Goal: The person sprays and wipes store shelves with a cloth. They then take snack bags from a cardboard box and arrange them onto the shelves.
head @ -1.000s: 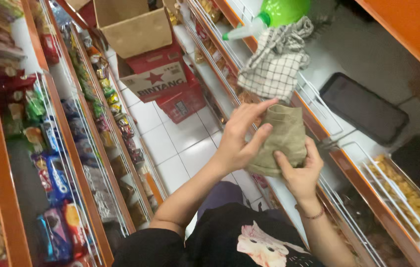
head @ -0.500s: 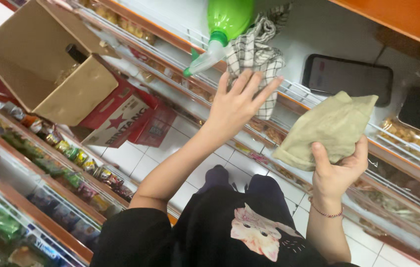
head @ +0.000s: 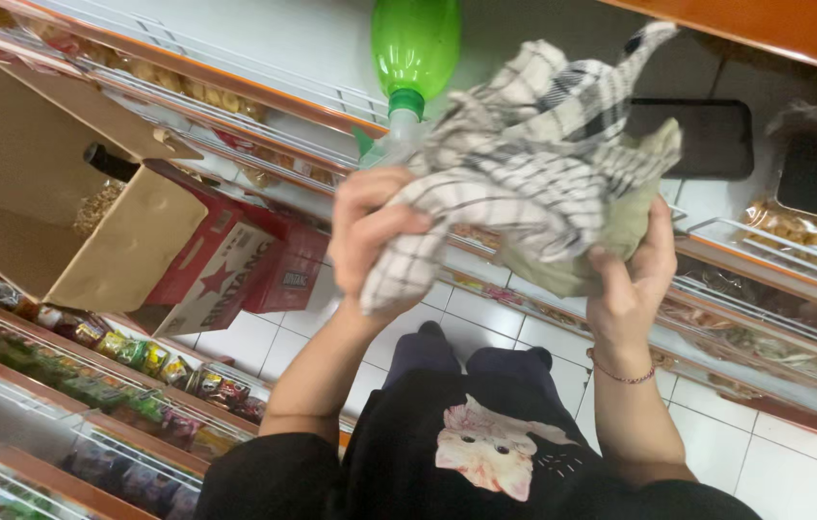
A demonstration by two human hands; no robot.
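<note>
My left hand grips a white and black checked cloth, bunched up in front of a shop shelf. Behind that cloth my right hand holds an olive green cloth, and the two cloths press together. A green plastic bottle lies on the shelf just behind my left hand, its cap pointing toward my fingers. A thin red string bracelet circles my right wrist.
An open brown cardboard box sits at the left over red printed cartons. Shelves of packaged snacks line the lower left. A dark flat tray and snack bins sit on the right shelf. White floor tiles lie below.
My left hand has taken hold of the checked cloth and pulled it off the shelf. It now lies against the green cloth in my right hand. The view has shifted closer.
</note>
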